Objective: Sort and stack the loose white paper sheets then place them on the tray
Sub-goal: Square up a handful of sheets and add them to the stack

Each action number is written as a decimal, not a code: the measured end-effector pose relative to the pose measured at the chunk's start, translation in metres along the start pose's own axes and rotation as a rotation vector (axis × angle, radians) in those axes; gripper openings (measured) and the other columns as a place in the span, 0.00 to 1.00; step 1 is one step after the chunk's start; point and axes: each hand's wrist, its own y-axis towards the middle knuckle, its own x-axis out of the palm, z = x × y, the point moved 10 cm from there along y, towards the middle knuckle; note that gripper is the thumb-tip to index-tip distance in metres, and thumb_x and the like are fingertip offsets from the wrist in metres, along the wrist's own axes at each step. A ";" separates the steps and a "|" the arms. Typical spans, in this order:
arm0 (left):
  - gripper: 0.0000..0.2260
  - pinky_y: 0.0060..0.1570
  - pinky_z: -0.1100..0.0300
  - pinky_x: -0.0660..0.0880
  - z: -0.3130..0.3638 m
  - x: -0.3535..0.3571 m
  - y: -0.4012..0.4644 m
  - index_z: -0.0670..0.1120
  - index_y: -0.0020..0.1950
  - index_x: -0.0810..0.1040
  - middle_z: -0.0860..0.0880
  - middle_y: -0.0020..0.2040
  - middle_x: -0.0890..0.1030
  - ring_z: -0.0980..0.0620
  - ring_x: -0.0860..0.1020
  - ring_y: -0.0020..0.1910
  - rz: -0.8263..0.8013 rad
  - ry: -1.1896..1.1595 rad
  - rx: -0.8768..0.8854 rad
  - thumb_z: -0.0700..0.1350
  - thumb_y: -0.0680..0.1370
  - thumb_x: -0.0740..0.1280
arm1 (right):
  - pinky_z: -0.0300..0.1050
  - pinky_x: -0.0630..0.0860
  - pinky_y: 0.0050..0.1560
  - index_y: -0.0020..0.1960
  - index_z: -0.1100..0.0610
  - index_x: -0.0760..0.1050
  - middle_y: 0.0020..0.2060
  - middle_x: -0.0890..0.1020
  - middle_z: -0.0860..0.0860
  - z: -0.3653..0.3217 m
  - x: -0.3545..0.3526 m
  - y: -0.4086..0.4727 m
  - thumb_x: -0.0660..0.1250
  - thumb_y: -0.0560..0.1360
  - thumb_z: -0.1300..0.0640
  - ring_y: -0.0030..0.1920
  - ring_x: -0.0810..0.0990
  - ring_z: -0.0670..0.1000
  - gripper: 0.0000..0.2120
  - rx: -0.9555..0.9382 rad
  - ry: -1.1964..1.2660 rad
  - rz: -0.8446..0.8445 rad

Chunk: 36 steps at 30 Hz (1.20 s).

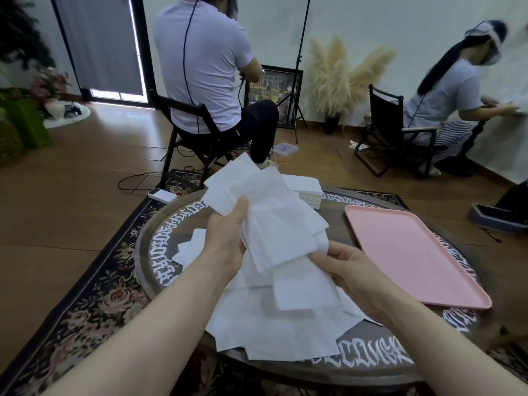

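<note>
Left hand [228, 238] gripping sheets [265, 212]; right hand [351, 270] pinching their lower edge

two seated people [205, 67] | pampas grass [340, 78] | floral rug [94, 295]

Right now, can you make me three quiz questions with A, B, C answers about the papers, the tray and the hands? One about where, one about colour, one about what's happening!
1. Where does the tray sit on the round table?
A. on the person's right side
B. on the person's left side
C. under the paper pile

2. What colour is the tray?
A. blue
B. pink
C. green

3. What is the left hand doing?
A. resting flat on the table
B. holding the tray
C. holding a bunch of white paper sheets

Answers: 1 A, it lies right of the loose sheets. 2 B, it is plainly pink and holds nothing. 3 C, its thumb and fingers grip the bunch, lifted above the table, while the right hand pinches its lower edge.
</note>
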 end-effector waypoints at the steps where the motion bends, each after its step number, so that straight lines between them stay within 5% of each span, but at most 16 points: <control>1: 0.11 0.41 0.58 0.82 0.004 -0.004 0.002 0.42 0.64 0.77 0.48 0.53 0.84 0.52 0.83 0.46 0.031 0.014 0.021 0.40 0.81 0.65 | 0.41 0.82 0.47 0.55 0.59 0.82 0.49 0.87 0.54 -0.003 -0.005 0.000 0.69 0.71 0.57 0.47 0.86 0.51 0.14 -0.020 0.021 0.029; 6: 0.05 0.40 0.58 0.78 0.022 -0.027 0.008 0.47 0.57 0.77 0.51 0.49 0.82 0.52 0.82 0.45 0.180 0.097 0.092 0.42 0.82 0.65 | 0.38 0.80 0.40 0.56 0.60 0.80 0.44 0.87 0.52 -0.033 -0.032 -0.008 0.64 0.78 0.63 0.42 0.85 0.49 0.09 -0.189 -0.006 0.197; 9: 0.03 0.40 0.57 0.77 0.025 -0.031 0.006 0.48 0.54 0.76 0.51 0.47 0.82 0.52 0.81 0.43 0.193 0.183 0.103 0.42 0.82 0.64 | 0.51 0.82 0.46 0.55 0.55 0.80 0.45 0.87 0.52 -0.047 -0.047 -0.018 0.64 0.79 0.64 0.45 0.86 0.53 0.09 -0.278 -0.037 0.327; 13: 0.03 0.41 0.58 0.76 0.009 -0.016 -0.002 0.48 0.49 0.77 0.49 0.48 0.82 0.49 0.80 0.44 0.102 0.394 0.075 0.43 0.81 0.64 | 0.52 0.79 0.40 0.51 0.44 0.79 0.42 0.85 0.45 -0.081 -0.056 -0.039 0.64 0.80 0.61 0.44 0.83 0.52 0.12 -0.523 -0.358 0.554; 18: 0.05 0.38 0.59 0.75 -0.028 0.011 -0.020 0.48 0.48 0.77 0.50 0.46 0.84 0.50 0.81 0.43 -0.045 0.452 -0.030 0.44 0.82 0.64 | 0.38 0.70 0.41 0.55 0.52 0.81 0.42 0.79 0.49 -0.079 0.005 -0.028 0.69 0.76 0.65 0.39 0.75 0.46 0.12 -0.623 -0.679 0.355; 23: 0.11 0.45 0.54 0.75 -0.036 0.023 -0.024 0.47 0.55 0.81 0.46 0.51 0.86 0.44 0.83 0.48 -0.150 0.379 -0.090 0.52 0.82 0.63 | 0.33 0.68 0.42 0.57 0.47 0.82 0.41 0.77 0.44 -0.057 0.034 -0.019 0.71 0.74 0.48 0.39 0.75 0.45 0.12 -0.496 -0.699 0.118; 25: 0.09 0.43 0.56 0.77 -0.034 0.027 -0.025 0.46 0.55 0.82 0.46 0.50 0.86 0.45 0.84 0.46 -0.195 0.389 -0.066 0.49 0.79 0.67 | 0.32 0.68 0.40 0.54 0.48 0.83 0.40 0.80 0.43 -0.062 0.032 -0.023 0.70 0.75 0.49 0.38 0.75 0.43 0.10 -0.504 -0.618 0.112; 28: 0.07 0.41 0.58 0.76 -0.031 0.024 -0.025 0.47 0.51 0.82 0.49 0.47 0.86 0.48 0.83 0.44 -0.189 0.412 -0.042 0.37 0.76 0.70 | 0.34 0.70 0.40 0.52 0.50 0.83 0.43 0.84 0.45 -0.076 0.008 -0.030 0.71 0.76 0.58 0.40 0.76 0.42 0.07 -0.535 -0.440 0.280; 31: 0.08 0.46 0.57 0.78 -0.029 0.026 -0.024 0.46 0.52 0.82 0.49 0.48 0.86 0.50 0.84 0.46 -0.220 0.362 -0.073 0.35 0.76 0.70 | 0.40 0.72 0.45 0.59 0.47 0.76 0.51 0.79 0.39 -0.070 -0.033 -0.027 0.74 0.70 0.44 0.50 0.78 0.42 0.20 -0.341 -0.309 0.465; 34: 0.10 0.45 0.58 0.80 -0.027 0.033 -0.028 0.43 0.57 0.81 0.46 0.53 0.85 0.48 0.84 0.50 -0.282 0.316 -0.097 0.36 0.77 0.69 | 0.43 0.75 0.47 0.63 0.55 0.73 0.57 0.81 0.43 -0.023 -0.018 -0.011 0.75 0.66 0.40 0.59 0.79 0.48 0.32 0.062 -0.100 0.151; 36: 0.11 0.45 0.58 0.81 -0.029 0.036 -0.030 0.42 0.59 0.80 0.45 0.54 0.85 0.46 0.84 0.52 -0.296 0.319 -0.100 0.36 0.77 0.69 | 0.46 0.82 0.47 0.63 0.59 0.77 0.58 0.84 0.54 -0.002 0.001 -0.009 0.73 0.69 0.46 0.57 0.83 0.55 0.27 0.184 0.186 -0.018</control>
